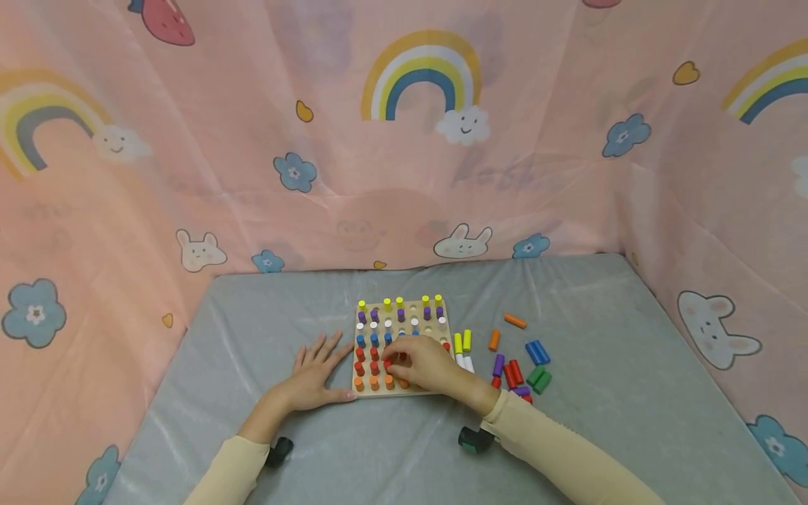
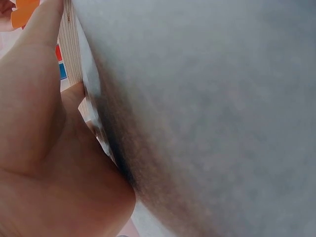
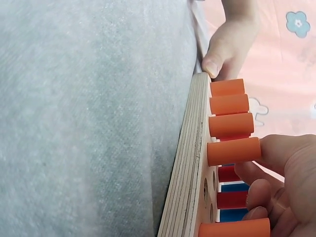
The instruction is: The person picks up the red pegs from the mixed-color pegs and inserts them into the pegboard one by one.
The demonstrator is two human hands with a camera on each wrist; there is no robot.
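Observation:
A wooden pegboard [image 1: 404, 393] lies on the table with rows of pegs standing in it: yellow, purple, white, blue, red and orange. My left hand [image 1: 312, 382] rests spread at its left side, thumb at the front left corner and fingertips by the left edge. My right hand [image 1: 429, 365] reaches over the board from the right, thumb and forefinger pinching a red peg [image 1: 388, 366] in the row behind the orange ones. In the right wrist view, an orange peg [image 3: 234, 151] partly hides the thumb tip of that hand. The right hand also covers the board's right front part.
Right of the board lie loose pegs: yellow pegs [image 1: 467, 341], white ones, orange pegs [image 1: 494, 341], blue pegs [image 1: 538, 352], green pegs [image 1: 539, 379], red and purple ones. A grey cloth [image 1: 606, 393] covers the table. Pink printed curtains [image 1: 404, 182] hang behind and at both sides.

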